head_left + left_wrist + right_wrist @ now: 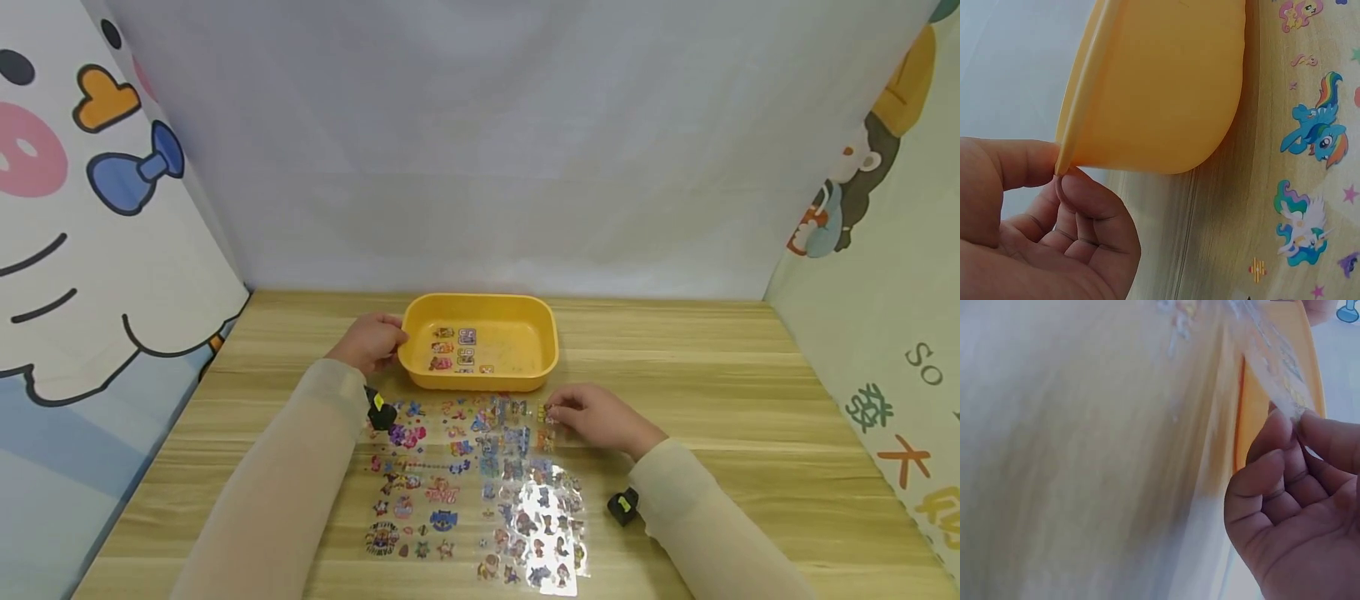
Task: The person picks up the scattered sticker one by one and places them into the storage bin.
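A yellow plastic basin (480, 382) stands towards the back of the table. In the left wrist view, the thumb and forefinger of my left hand (372, 340) pinch the rim of the basin (1166, 94) at its left side. With thumb and fingertips, my right hand (600, 417) pinches the upper right corner of a clear sticker sheet (516, 468) just in front of the basin. That corner of the sheet (1279, 372) is lifted in the right wrist view. Small cartoon stickers (466, 337) lie inside the basin, towards its left.
Left of the held sheet, a second clear sheet with cartoon characters (442, 521) lies flat on the wooden table (720, 375). Glare covers the held sheet's lower part. A pale curtain (480, 167) hangs behind, with printed cloths at both sides.
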Tool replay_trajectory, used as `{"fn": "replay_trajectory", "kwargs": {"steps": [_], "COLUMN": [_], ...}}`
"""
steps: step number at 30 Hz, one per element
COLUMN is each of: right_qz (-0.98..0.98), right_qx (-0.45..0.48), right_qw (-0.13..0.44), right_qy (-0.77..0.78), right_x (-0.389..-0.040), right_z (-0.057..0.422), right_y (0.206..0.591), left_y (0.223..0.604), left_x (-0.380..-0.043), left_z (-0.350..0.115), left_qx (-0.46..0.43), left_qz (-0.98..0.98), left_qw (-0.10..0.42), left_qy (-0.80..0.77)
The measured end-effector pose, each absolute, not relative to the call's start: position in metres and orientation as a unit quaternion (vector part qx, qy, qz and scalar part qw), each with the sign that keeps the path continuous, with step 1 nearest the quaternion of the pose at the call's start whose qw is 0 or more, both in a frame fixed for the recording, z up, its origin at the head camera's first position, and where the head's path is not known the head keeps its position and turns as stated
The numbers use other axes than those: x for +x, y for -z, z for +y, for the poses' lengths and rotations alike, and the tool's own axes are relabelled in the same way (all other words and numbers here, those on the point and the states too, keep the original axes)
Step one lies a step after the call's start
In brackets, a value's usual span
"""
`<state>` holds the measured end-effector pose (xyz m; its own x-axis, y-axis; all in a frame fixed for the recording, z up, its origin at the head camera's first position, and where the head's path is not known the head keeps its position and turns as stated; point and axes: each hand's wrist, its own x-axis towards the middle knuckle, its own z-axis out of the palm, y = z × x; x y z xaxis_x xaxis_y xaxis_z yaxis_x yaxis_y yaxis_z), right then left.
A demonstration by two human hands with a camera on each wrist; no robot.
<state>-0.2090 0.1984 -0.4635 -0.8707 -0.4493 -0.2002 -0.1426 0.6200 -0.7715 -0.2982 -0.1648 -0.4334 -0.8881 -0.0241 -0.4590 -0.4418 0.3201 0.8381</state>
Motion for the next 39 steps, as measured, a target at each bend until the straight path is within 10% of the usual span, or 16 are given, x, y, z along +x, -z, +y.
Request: {"fn": "replay_trajectory", "kwargs": {"steps": [39], "right_qz": [0.821], "right_qx": [-0.139], "right_qw": [0.212], "right_qy": [0.512], "right_x": [-0.264], "right_z": [0.19], "right_y": [0.405], "left_y": [0.438], "left_x": [-0.301], "left_z": [-0.166], "left_qx": [-0.153], "left_qz": [0.793], "left_qw": [0.182], "left_qy": [-0.561]}}
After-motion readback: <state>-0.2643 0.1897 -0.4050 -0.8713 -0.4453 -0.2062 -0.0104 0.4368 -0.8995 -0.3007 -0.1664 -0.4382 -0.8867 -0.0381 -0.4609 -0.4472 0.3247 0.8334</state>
